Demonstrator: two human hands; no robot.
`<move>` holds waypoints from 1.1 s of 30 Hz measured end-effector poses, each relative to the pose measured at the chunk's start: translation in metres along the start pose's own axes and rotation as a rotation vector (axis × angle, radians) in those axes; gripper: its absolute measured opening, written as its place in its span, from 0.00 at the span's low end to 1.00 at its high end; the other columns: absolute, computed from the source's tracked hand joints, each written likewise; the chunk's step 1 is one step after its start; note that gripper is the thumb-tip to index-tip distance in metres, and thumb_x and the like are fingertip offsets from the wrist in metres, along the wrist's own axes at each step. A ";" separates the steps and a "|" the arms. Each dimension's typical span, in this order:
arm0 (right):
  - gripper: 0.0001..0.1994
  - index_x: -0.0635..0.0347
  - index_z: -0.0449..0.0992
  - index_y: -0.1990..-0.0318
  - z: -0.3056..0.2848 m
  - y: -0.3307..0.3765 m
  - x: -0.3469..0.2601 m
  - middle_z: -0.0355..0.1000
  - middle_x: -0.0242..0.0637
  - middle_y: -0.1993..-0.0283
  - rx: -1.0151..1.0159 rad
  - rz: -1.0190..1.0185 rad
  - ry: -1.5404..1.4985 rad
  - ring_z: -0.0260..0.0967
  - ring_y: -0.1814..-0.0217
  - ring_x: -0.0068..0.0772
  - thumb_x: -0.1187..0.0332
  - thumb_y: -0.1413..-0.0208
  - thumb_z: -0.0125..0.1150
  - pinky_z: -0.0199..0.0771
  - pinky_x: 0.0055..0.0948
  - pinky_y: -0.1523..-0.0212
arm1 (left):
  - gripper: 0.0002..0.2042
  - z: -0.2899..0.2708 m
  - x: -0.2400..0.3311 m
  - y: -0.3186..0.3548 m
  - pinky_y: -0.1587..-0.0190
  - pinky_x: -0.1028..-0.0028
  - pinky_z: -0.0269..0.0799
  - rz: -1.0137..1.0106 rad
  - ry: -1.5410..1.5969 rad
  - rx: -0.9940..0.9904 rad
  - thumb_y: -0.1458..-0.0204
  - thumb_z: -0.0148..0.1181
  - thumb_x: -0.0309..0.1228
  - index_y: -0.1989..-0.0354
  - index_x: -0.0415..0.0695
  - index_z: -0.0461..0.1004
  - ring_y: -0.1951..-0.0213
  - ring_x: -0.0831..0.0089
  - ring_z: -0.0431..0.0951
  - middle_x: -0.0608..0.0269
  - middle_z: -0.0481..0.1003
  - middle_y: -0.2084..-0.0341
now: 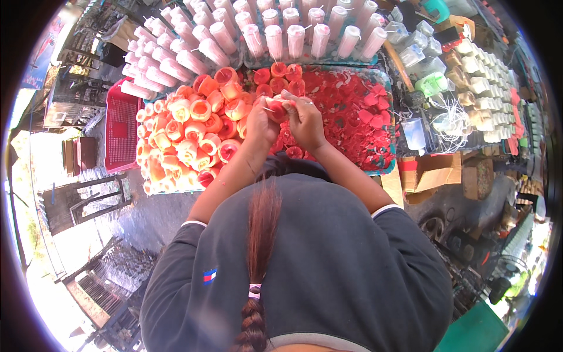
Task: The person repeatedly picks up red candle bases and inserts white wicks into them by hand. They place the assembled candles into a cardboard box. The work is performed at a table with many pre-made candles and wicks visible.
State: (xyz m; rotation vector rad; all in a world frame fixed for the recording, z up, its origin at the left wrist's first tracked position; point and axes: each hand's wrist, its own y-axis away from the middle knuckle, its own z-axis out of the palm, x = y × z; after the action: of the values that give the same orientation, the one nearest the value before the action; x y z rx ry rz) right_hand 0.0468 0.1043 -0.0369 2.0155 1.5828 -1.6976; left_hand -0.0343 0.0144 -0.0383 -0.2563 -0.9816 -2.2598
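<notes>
Close in front of my chest, a small red wax candle (277,110) with a pale wick and rim is held between both hands. My left hand (262,126) is closed round its left side. My right hand (307,120) presses its fingers on the other side; the fingers partly hide the candle. Left of my hands lies a heap of orange, rose-shaped wax candles (190,126). Just beyond my fingers are several round red candles (278,71). On the right, loose red wax petals (375,102) lie scattered over a teal-edged tray (392,144).
Tall pale-pink candles with wicks (252,40) stand in rows at the back. A red plastic basket (123,126) borders the heap on the left. Rightward are a green cup (433,84), clear containers (413,56), white string (451,123), egg-carton-like trays (481,85) and a cardboard box (434,170).
</notes>
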 end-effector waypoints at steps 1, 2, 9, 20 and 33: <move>0.09 0.63 0.75 0.58 0.002 0.003 0.006 0.76 0.45 0.61 0.025 0.073 -0.033 0.73 0.61 0.39 0.70 0.43 0.54 0.70 0.32 0.60 | 0.13 -0.004 -0.003 -0.003 0.48 0.65 0.69 0.030 -0.002 0.008 0.38 0.41 0.35 0.55 0.38 0.64 0.58 0.65 0.74 0.56 0.72 0.61; 0.09 0.64 0.75 0.59 0.003 0.005 0.010 0.75 0.42 0.64 0.057 0.204 -0.120 0.71 0.63 0.33 0.68 0.42 0.53 0.70 0.29 0.62 | 0.13 0.000 -0.003 0.001 0.48 0.65 0.68 0.027 -0.058 0.006 0.38 0.42 0.35 0.55 0.38 0.65 0.57 0.65 0.74 0.56 0.72 0.59; 0.15 0.64 0.76 0.63 0.026 0.028 0.044 0.72 0.30 0.69 0.145 0.990 -0.799 0.66 0.70 0.17 0.60 0.39 0.52 0.66 0.23 0.70 | 0.16 0.000 -0.007 0.018 0.45 0.65 0.63 -0.047 -0.240 -0.038 0.38 0.42 0.38 0.53 0.37 0.68 0.52 0.65 0.72 0.56 0.73 0.57; 0.12 0.59 0.75 0.56 0.007 0.040 0.051 0.72 0.31 0.65 -0.151 0.874 -0.847 0.70 0.69 0.22 0.64 0.42 0.52 0.71 0.22 0.71 | 0.17 -0.016 -0.016 0.021 0.60 0.73 0.75 -0.217 -0.230 -0.095 0.38 0.41 0.42 0.53 0.41 0.69 0.60 0.69 0.77 0.61 0.75 0.61; 0.21 0.57 0.71 0.54 -0.054 -0.018 -0.020 0.72 0.39 0.58 -0.905 1.267 -0.974 0.73 0.60 0.33 0.50 0.47 0.57 0.75 0.35 0.65 | 0.11 -0.004 0.007 0.040 0.71 0.79 0.68 0.576 -1.054 -0.313 0.55 0.67 0.29 0.70 0.39 0.70 0.73 0.84 0.71 0.67 0.75 0.75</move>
State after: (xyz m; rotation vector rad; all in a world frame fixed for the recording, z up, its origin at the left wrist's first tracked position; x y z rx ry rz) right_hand 0.0736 0.1329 0.0091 0.9322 0.3330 -0.8407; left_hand -0.0144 -0.0119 -0.0149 -1.7380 -0.8313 -1.6475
